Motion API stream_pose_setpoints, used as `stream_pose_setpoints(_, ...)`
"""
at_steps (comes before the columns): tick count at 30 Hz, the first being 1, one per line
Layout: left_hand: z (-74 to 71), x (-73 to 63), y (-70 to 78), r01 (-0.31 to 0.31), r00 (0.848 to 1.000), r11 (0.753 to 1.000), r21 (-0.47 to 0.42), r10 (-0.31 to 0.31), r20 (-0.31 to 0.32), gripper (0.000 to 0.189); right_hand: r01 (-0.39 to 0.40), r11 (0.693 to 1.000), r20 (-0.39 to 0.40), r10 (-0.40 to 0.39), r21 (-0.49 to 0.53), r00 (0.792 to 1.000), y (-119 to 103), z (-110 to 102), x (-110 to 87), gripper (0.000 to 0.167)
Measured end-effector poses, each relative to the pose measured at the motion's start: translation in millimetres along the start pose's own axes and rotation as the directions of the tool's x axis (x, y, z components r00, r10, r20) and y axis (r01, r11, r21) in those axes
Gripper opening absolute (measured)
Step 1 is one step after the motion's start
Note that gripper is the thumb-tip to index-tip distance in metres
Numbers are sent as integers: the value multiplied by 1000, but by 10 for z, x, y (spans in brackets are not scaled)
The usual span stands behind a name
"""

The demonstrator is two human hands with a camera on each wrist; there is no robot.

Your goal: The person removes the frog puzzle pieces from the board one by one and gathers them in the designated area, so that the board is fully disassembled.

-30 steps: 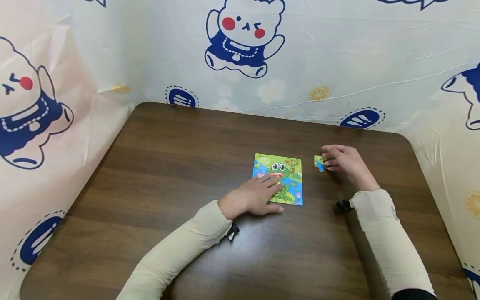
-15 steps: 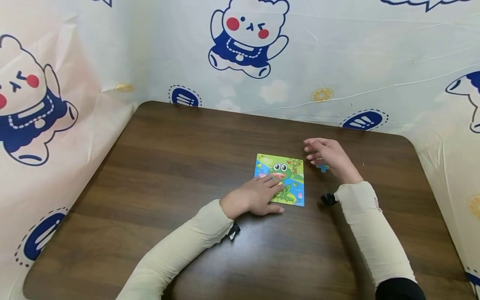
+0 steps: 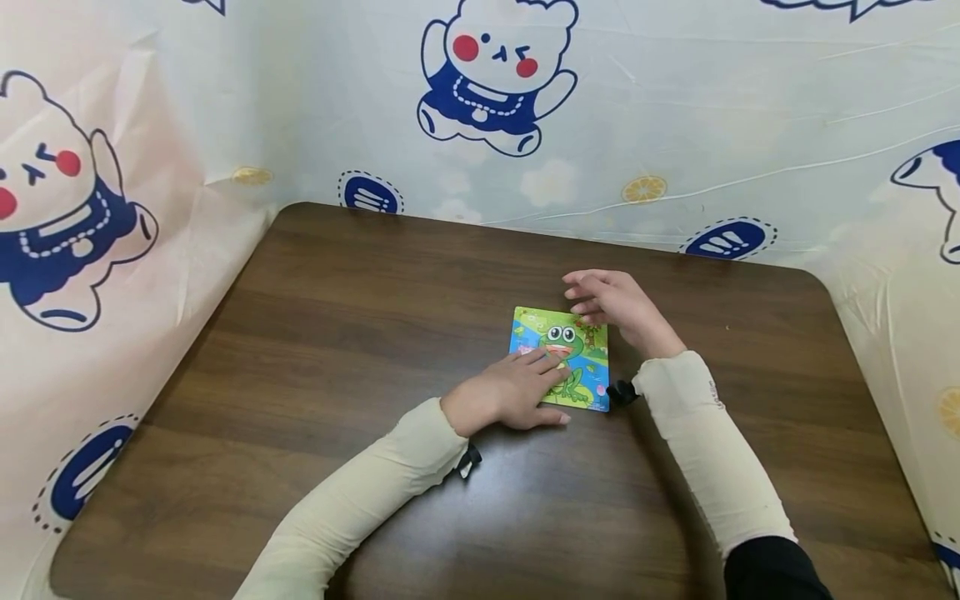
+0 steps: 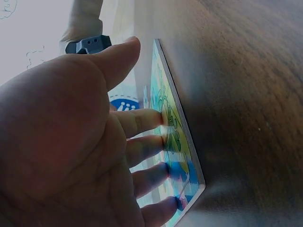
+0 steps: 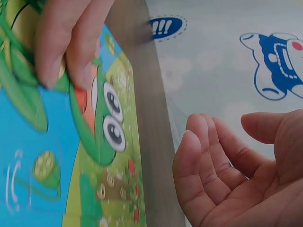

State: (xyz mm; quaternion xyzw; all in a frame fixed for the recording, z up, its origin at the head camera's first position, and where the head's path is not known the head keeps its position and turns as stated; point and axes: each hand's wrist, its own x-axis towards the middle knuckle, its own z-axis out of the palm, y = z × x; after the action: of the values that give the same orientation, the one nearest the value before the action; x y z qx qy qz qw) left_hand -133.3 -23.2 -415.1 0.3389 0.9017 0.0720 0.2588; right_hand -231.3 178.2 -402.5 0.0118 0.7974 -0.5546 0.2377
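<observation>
In the head view, the left hand (image 3: 517,390) lies with its fingers straight across the lower left part of the frog board (image 3: 579,354), which rests flat on the brown table (image 3: 375,317). The right hand (image 3: 622,310) covers the board's far right corner (from above, I cannot tell whether it touches).

In the left wrist view, 4 fingertips touch the board's face, slightly spread, and the thumb stays clear.

In the right wrist view, the right hand's fingers bend loosely, holding nothing, its thumb apart; 2 left fingers lie near the frog's printed mouth.
</observation>
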Motion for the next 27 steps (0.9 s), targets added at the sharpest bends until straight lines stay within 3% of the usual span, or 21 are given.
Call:
stream_pose_setpoints(16, -4, 3, -10, -5, 1000, 1000, -15, 5, 2, 76, -10, 1000, -9, 10, -19, 1000, 20, 20, 23, 46)
stream_pose_setpoints(27, 16, 10, -21, -14, 1000, 1000, -7, 14, -13, 76, -39, 997, -9, 38, -65, 999, 179, 97, 57, 38)
